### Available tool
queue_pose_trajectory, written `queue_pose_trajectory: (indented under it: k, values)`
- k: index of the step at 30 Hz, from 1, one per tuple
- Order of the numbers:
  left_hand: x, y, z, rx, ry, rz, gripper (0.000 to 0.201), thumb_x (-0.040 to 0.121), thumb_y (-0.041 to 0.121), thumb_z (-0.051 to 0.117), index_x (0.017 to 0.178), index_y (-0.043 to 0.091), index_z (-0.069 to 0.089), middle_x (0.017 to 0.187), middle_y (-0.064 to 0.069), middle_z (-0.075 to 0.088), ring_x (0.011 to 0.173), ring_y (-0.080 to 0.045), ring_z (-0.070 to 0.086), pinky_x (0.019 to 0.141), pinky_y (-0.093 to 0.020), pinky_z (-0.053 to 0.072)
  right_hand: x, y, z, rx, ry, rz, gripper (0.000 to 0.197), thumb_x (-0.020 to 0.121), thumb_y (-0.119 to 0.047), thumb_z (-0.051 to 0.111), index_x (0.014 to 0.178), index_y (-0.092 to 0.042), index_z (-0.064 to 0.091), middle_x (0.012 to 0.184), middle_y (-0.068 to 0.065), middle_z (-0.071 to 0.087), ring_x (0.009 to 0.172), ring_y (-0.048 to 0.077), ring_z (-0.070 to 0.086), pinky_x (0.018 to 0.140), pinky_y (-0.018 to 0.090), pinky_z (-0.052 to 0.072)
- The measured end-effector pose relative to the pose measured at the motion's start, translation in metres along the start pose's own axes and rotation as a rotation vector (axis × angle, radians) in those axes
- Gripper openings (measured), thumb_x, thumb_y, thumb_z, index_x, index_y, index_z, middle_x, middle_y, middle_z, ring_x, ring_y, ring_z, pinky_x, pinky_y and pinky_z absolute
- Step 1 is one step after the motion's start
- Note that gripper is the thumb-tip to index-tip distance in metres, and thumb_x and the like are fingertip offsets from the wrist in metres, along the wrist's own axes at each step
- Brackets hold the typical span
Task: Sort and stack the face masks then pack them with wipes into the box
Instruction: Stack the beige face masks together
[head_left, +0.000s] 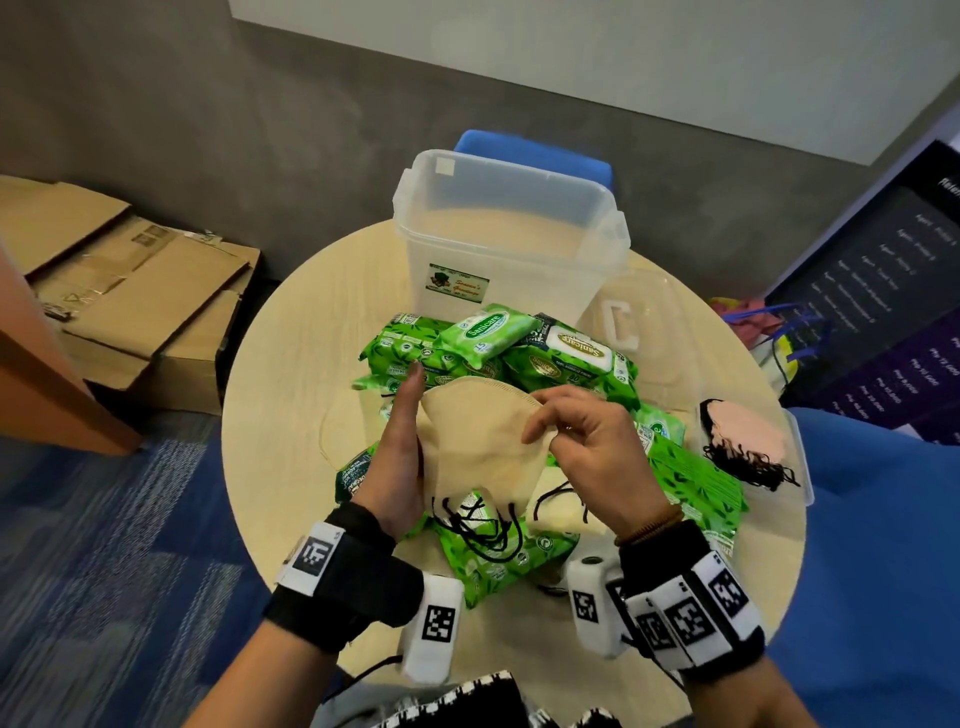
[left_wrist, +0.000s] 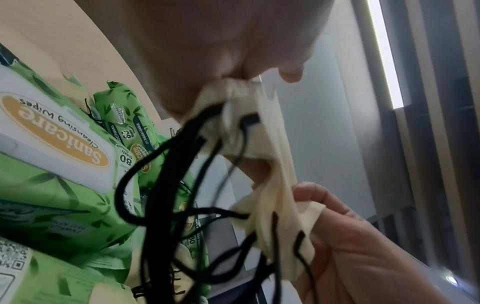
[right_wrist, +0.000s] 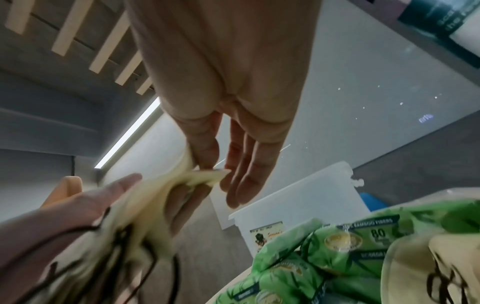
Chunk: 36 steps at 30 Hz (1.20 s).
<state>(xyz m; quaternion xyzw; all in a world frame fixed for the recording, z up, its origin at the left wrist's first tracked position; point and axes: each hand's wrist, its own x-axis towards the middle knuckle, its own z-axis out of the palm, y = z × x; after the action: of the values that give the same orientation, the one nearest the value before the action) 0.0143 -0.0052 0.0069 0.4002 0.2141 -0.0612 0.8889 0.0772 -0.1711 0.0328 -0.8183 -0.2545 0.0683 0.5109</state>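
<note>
A small stack of beige face masks (head_left: 480, 441) with black ear loops is held above the pile of green wipes packs (head_left: 519, 348). My left hand (head_left: 402, 452) grips the stack along its left side, and the left wrist view shows its fingers pinching the cloth (left_wrist: 233, 90). The thumb and forefinger of my right hand (head_left: 548, 434) pinch the stack's right edge (right_wrist: 205, 176); its other fingers (right_wrist: 246, 164) stay straight. Another beige mask (head_left: 563, 514) lies on the packs below. Pink masks (head_left: 743, 431) with black loops lie at the right. The clear plastic box (head_left: 509, 234) stands behind the wipes.
The round wooden table (head_left: 291, 364) carries everything. A clear lid (head_left: 649, 332) lies right of the box. A blue chair (head_left: 530, 153) stands behind the box. Flattened cardboard boxes (head_left: 130, 291) lie on the floor at left, and a dark banner (head_left: 883, 301) stands at right.
</note>
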Motion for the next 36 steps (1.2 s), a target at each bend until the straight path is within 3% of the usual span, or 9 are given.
queue_pose_trajectory:
  k: [3, 6, 8, 10, 16, 23, 26, 30, 36]
  values:
    - [-0.001, -0.004, 0.001, 0.097, 0.022, 0.091, 0.066, 0.076, 0.068, 0.056, 0.108, 0.013, 0.070, 0.108, -0.015, 0.072, 0.100, -0.030, 0.069, 0.090, -0.045, 0.053, -0.001, 0.004, 0.009, -0.013, 0.007, 0.026, 0.034, 0.060, -0.002, 0.040, 0.060, -0.027, 0.064, 0.084, -0.008, 0.065, 0.097, -0.009, 0.055, 0.076, 0.007, 0.041]
    - [0.003, -0.009, -0.001, 0.274, 0.050, 0.247, 0.026, 0.086, 0.023, 0.069, 0.105, 0.004, 0.068, 0.097, -0.011, 0.074, 0.085, -0.022, 0.070, 0.075, -0.036, 0.054, -0.001, 0.007, 0.013, -0.021, -0.011, 0.081, 0.031, 0.066, -0.004, 0.043, 0.061, -0.027, 0.063, 0.092, -0.006, 0.064, 0.096, -0.006, 0.057, 0.074, 0.008, 0.041]
    - [0.004, -0.012, -0.002, 0.304, 0.064, 0.286, 0.017, 0.088, 0.009, 0.065, 0.103, 0.001, 0.068, 0.090, -0.007, 0.074, 0.079, -0.017, 0.069, 0.068, -0.029, 0.053, 0.000, 0.007, 0.015, 0.111, 0.024, 0.143, 0.026, 0.073, -0.003, 0.047, 0.074, -0.021, 0.066, 0.098, -0.003, 0.066, 0.090, 0.011, 0.063, 0.073, 0.023, 0.050]
    - [0.005, -0.012, -0.002, 0.314, 0.064, 0.297, 0.013, 0.089, 0.007, 0.062, 0.099, 0.003, 0.068, 0.088, -0.005, 0.074, 0.078, -0.015, 0.069, 0.065, -0.025, 0.052, 0.001, 0.003, 0.017, 0.273, 0.092, 0.221, 0.025, 0.075, -0.009, 0.052, 0.093, -0.018, 0.067, 0.100, 0.001, 0.068, 0.085, 0.026, 0.064, 0.073, 0.039, 0.054]
    - [0.013, -0.020, -0.008, 0.345, 0.117, 0.268, 0.018, 0.090, 0.006, 0.062, 0.105, -0.001, 0.069, 0.101, -0.017, 0.074, 0.090, -0.028, 0.071, 0.078, -0.038, 0.056, -0.003, 0.013, 0.044, 0.205, 0.177, 0.253, 0.036, 0.081, 0.003, 0.063, 0.110, -0.019, 0.068, 0.107, 0.001, 0.069, 0.102, 0.013, 0.065, 0.095, 0.035, 0.051]
    - [0.024, -0.018, -0.025, 0.291, 0.292, 0.259, 0.040, 0.076, 0.031, 0.077, 0.102, 0.002, 0.070, 0.095, -0.013, 0.075, 0.086, -0.029, 0.071, 0.069, -0.037, 0.055, 0.061, 0.057, -0.013, -0.226, 0.243, 0.557, 0.025, 0.086, -0.011, 0.066, 0.111, -0.008, 0.066, 0.108, 0.006, 0.068, 0.091, 0.017, 0.063, 0.081, 0.021, 0.050]
    - [0.024, -0.013, -0.024, 0.278, 0.279, 0.282, 0.019, 0.087, 0.015, 0.069, 0.099, 0.001, 0.071, 0.090, -0.011, 0.075, 0.078, -0.022, 0.070, 0.062, -0.030, 0.053, 0.089, 0.088, -0.032, -0.600, 0.238, 0.730, 0.025, 0.086, -0.011, 0.065, 0.110, -0.006, 0.064, 0.111, 0.013, 0.067, 0.094, 0.028, 0.062, 0.077, 0.027, 0.045]
    - [0.025, -0.013, -0.025, 0.282, 0.291, 0.282, 0.015, 0.089, 0.013, 0.066, 0.098, 0.004, 0.072, 0.091, -0.011, 0.075, 0.080, -0.022, 0.071, 0.066, -0.031, 0.052, 0.099, 0.103, -0.022, -0.857, 0.086, 0.703, 0.024, 0.091, -0.012, 0.057, 0.114, -0.003, 0.058, 0.113, 0.016, 0.064, 0.103, 0.034, 0.062, 0.077, 0.034, 0.047]
    - [0.024, -0.010, -0.027, 0.247, 0.308, 0.283, 0.015, 0.091, 0.013, 0.064, 0.097, 0.002, 0.071, 0.085, -0.007, 0.074, 0.075, -0.020, 0.068, 0.063, -0.028, 0.051, 0.103, 0.104, -0.024, -0.689, 0.168, 0.693, 0.017, 0.082, -0.019, 0.071, 0.095, -0.008, 0.069, 0.097, 0.011, 0.069, 0.084, 0.027, 0.063, 0.081, 0.035, 0.053]
